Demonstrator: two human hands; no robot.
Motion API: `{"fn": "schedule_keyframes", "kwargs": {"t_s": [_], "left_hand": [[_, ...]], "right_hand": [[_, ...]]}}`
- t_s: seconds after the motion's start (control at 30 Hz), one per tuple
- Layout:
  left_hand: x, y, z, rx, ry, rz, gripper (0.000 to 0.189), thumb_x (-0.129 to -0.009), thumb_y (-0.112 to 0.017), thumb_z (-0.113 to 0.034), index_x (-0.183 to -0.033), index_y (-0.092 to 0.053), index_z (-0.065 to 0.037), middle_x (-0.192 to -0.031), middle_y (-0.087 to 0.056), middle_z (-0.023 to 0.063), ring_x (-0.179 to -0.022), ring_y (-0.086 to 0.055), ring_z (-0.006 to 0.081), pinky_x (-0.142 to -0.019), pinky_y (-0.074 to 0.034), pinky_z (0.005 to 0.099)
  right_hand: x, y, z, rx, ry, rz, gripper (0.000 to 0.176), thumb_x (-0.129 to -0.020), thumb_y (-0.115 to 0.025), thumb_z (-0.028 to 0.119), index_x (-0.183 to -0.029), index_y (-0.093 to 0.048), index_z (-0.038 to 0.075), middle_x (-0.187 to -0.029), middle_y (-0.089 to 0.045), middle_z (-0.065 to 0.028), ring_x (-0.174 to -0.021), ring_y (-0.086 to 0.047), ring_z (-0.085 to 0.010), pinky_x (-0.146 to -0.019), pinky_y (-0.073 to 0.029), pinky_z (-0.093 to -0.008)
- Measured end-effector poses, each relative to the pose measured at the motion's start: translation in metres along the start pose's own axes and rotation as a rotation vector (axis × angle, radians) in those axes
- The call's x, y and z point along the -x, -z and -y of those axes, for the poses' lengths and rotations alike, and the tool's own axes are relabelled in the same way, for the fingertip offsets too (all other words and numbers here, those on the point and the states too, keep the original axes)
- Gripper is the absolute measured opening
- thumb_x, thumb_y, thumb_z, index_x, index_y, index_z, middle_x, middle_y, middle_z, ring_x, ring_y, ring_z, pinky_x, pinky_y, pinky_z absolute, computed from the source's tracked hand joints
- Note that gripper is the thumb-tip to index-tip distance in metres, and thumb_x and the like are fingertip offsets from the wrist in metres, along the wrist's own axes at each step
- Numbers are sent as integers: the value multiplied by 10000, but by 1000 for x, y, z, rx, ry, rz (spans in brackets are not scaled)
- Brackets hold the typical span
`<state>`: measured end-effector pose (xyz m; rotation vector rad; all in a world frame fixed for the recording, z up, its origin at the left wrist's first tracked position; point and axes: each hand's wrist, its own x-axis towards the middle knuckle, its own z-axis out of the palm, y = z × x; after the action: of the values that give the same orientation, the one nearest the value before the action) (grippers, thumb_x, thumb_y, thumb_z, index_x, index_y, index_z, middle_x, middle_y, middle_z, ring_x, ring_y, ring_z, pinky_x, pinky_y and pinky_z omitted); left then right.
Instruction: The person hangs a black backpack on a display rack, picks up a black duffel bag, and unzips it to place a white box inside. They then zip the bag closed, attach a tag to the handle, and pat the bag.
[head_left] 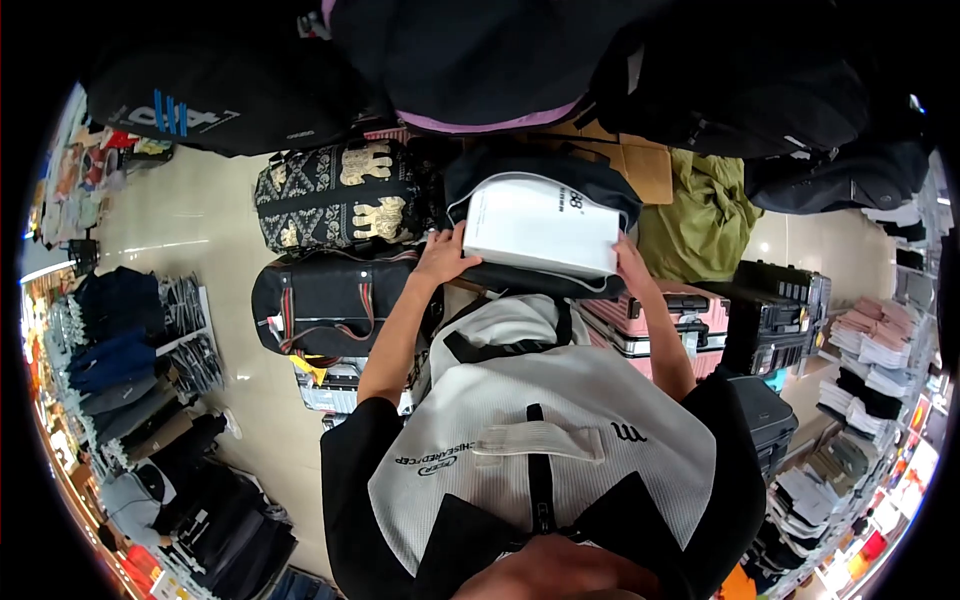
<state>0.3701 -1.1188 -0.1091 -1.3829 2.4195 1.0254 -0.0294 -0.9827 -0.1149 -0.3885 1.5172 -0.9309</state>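
Observation:
A white box with dark lettering sits in the opening of a black bag. At the box's left end is my left hand, its fingers at the bag's rim and the box's lower left corner. My right hand is at the right end, its fingers against the box's side and the bag's edge. The black fabric surrounds the box at the back and along the front. Fingertips of both hands are partly hidden, so their exact hold on box or fabric is unclear.
An elephant-print bag and a black duffel lie to the left. A green cloth bag, pink suitcases and black cases stand right. Dark backpacks hang ahead. Clothing racks line the left side.

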Motion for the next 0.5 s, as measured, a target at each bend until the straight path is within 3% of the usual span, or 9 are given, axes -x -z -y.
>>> {"fn": "schedule_keyframes", "kwargs": {"t_s": [0.03,0.13,0.17,0.27,0.3,0.4,0.43,0.5], "left_hand": [[-7,-18,11,-113,-42,-109,779,-828,-640,-480,-1411,-360,-45,-1221,-585,159,-1241,-408,361,-1087,-249,474],[-9,-10,-3,-314,10,56,756,-807,-644,-484,-1383,-430,-44,-1202,-597,127,-1206,-434,323,-1069,-271,453],[-6,-5,-11,-352,-13,30,602,-794,-637,-493,-1199,-619,-48,-1183,-604,103,-1172,-444,298,-1048,-288,441],[4,15,-33,-432,-6,152,462,-797,-636,-487,-958,-713,-61,-1174,-610,85,-1163,-438,288,-1050,-280,441],[8,12,-32,-442,-27,81,394,-790,-654,-470,-779,-721,-82,-1118,-609,61,-1150,-437,274,-1033,-285,438],[22,27,-37,-257,-111,12,321,-783,-685,-415,-812,-722,-97,-1042,-591,41,-1111,-446,266,-1006,-295,439],[27,31,-37,-165,-142,-68,251,-780,-707,-353,-796,-710,-103,-998,-568,33,-1077,-454,271,-970,-307,437],[34,44,-36,-48,-123,-83,232,-770,-722,-313,-877,-676,-113,-1015,-571,17,-1075,-471,262,-950,-308,440]], "right_hand": [[6,-3,5,63,64,87,665,-898,-503,341,-1512,-296,188,-1245,-554,-38,-1063,-543,-181,-865,-468,-327],[3,-4,7,486,49,37,655,-942,-458,405,-1514,-264,151,-1229,-577,-75,-1000,-575,-193,-854,-485,-321],[-12,7,-15,698,105,-8,680,-968,-429,473,-1516,-214,132,-1219,-605,-172,-985,-625,-297,-858,-499,-399],[-21,15,-25,1108,62,-82,665,-987,-419,455,-1492,-226,69,-1148,-597,-315,-1018,-589,-479,-883,-479,-434],[-21,17,-29,1129,95,-102,563,-985,-430,423,-1397,-379,42,-1155,-596,-316,-1005,-588,-488,-832,-492,-487],[-20,17,-28,1325,287,63,498,-968,-452,425,-1261,-490,24,-1149,-611,-292,-975,-608,-477,-786,-502,-511],[-17,13,-30,1260,405,-25,431,-941,-487,407,-1067,-589,8,-1042,-645,-277,-914,-624,-465,-749,-501,-533],[-17,1,-25,1131,362,-178,415,-957,-481,390,-923,-614,-2,-915,-639,-279,-864,-609,-476,-742,-478,-546]]}}
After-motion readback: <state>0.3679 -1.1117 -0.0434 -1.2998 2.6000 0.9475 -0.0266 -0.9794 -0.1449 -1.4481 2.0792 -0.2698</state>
